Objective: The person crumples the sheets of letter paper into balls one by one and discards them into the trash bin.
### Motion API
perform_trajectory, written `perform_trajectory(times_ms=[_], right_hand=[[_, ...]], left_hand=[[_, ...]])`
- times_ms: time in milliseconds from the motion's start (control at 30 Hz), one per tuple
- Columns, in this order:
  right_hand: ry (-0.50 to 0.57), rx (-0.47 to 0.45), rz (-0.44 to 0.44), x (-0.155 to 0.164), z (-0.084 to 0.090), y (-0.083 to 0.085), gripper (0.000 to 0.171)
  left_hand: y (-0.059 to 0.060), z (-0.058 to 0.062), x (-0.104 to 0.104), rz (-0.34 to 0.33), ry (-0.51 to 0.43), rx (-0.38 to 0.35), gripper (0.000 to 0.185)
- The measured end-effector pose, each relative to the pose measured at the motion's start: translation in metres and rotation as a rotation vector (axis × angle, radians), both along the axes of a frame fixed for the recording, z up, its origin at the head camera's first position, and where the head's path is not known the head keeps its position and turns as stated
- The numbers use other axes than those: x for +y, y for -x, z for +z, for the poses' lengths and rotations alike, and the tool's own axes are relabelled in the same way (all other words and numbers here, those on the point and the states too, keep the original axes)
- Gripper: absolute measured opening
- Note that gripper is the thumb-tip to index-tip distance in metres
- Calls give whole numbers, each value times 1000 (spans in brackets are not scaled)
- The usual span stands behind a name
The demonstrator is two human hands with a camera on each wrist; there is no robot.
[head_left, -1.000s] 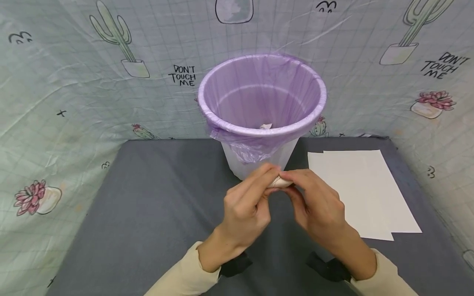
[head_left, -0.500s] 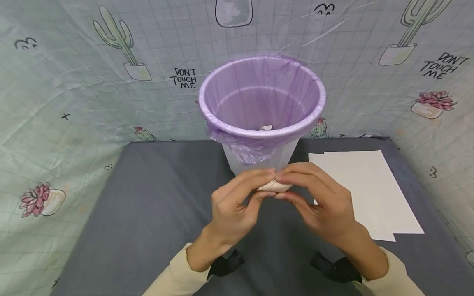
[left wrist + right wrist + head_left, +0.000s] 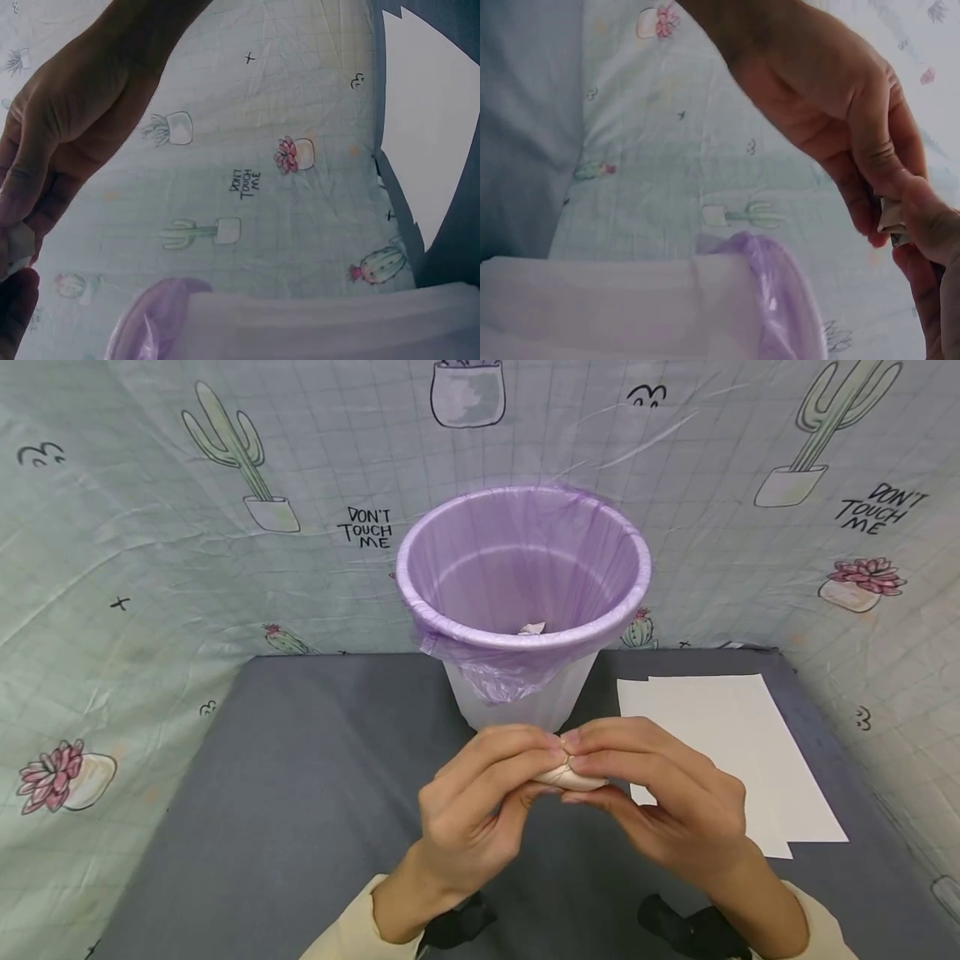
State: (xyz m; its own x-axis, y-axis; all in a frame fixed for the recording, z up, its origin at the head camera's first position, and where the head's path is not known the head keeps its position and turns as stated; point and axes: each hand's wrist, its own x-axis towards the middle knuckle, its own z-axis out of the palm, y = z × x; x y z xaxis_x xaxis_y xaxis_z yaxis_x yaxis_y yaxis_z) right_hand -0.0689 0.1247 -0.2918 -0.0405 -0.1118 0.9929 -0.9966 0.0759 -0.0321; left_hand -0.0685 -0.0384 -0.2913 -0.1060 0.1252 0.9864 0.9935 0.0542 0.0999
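Note:
Both hands meet in front of a white bin (image 3: 525,697) lined with a purple bag (image 3: 525,568). Between them they pinch a small crumpled wad of whitish paper (image 3: 570,774). My left hand (image 3: 480,802) grips its left end with curled fingers, and my right hand (image 3: 660,797) grips its right end. The wad shows as a pale scrap (image 3: 16,247) in the left wrist view and again, between fingertips (image 3: 894,217), in the right wrist view. A small scrap of paper (image 3: 531,628) lies at the bottom of the bin.
Flat white paper sheets (image 3: 720,752) lie on the dark grey tabletop (image 3: 300,793) to the right of the bin. A pale green cloth (image 3: 150,568) printed with cacti walls the table on three sides.
Both hands have drawn a little nearer to me and lower in the view, still pinching the paper wad. The bin and the sheets have stayed in place.

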Motion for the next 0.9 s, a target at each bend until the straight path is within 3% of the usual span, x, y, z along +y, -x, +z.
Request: perform_trajectory(times_ms=[167, 367, 500, 733, 900], right_hand=[[-1, 29, -25, -1, -6, -1, 22], [17, 69, 42, -3, -12, -2, 23], [15, 72, 55, -2, -17, -1, 21], [35, 113, 40, 1, -42, -1, 19], [56, 148, 72, 4, -47, 1, 21]], left_hand=[[0, 0, -1, 26, 0, 91, 4], [2, 0, -4, 44, 54, 216, 10], [2, -4, -4, 54, 51, 231, 8], [5, -20, -5, 91, 7, 276, 7], [9, -21, -3, 12, -21, 272, 9]])
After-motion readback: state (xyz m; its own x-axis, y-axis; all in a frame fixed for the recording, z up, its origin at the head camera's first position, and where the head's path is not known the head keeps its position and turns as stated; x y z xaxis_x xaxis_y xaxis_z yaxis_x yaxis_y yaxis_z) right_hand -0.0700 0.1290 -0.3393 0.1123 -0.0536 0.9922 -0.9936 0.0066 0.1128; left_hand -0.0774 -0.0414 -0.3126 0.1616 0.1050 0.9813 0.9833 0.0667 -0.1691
